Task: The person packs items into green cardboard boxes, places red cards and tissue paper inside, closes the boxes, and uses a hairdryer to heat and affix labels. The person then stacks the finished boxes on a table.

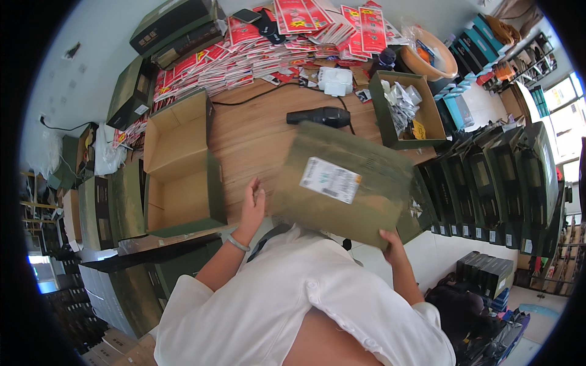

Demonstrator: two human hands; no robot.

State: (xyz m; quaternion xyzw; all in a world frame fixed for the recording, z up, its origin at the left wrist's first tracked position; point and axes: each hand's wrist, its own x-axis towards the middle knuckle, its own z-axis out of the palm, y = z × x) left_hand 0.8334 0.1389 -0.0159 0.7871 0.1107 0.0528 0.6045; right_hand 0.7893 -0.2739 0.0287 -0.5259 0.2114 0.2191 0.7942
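Note:
A dark green shoebox (372,210) with a white label faces me above the front edge of the wooden table, tilted and slightly blurred. My right hand (390,243) grips its lower right corner, thumb on the near face. My left hand (253,206), a grey band on its wrist, hovers just left of the box with fingers extended and apart; it appears to hold nothing. Further left, an open green box (218,201) shows its brown cardboard inside, with the lid folded back.
A black hair dryer (318,116) lies on the wooden table (244,134), beyond the held box. Red printed packets (244,64) are heaped at the back. A green box of small bags (415,137) stands back right, near an orange tub (441,58). Boxes (510,177) line the right.

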